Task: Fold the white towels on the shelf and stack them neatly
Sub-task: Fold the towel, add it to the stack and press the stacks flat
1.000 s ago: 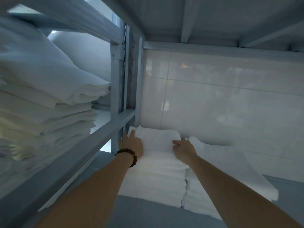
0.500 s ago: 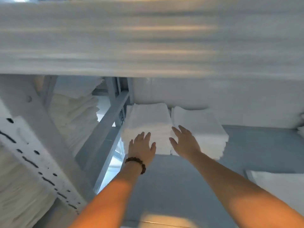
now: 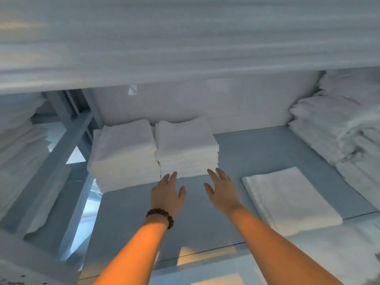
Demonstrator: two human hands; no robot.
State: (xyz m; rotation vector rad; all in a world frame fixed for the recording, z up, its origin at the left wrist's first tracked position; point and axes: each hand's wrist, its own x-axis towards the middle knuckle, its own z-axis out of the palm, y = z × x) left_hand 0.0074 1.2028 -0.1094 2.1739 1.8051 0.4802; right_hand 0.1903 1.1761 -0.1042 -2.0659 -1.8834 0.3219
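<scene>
Two stacks of folded white towels stand side by side at the back left of the grey shelf (image 3: 257,149): a left stack (image 3: 123,153) and a right stack (image 3: 186,145). My left hand (image 3: 167,195), with a dark bead bracelet at the wrist, hovers open just in front of the gap between them. My right hand (image 3: 223,192) is open too, fingers spread, in front of the right stack. Neither hand touches a towel. A single folded white towel (image 3: 287,198) lies flat on the shelf to the right of my right hand.
A pile of rumpled white towels (image 3: 337,132) fills the shelf's right end. The blurred front beam of the upper shelf (image 3: 185,42) spans the top of the view. A grey metal upright and brace (image 3: 67,140) stand left, with more white linen (image 3: 18,153) beyond.
Both hands have come off the left stack and drawn back toward me, now open in front of the stacks. My view has pulled back, showing the single towel and right pile.
</scene>
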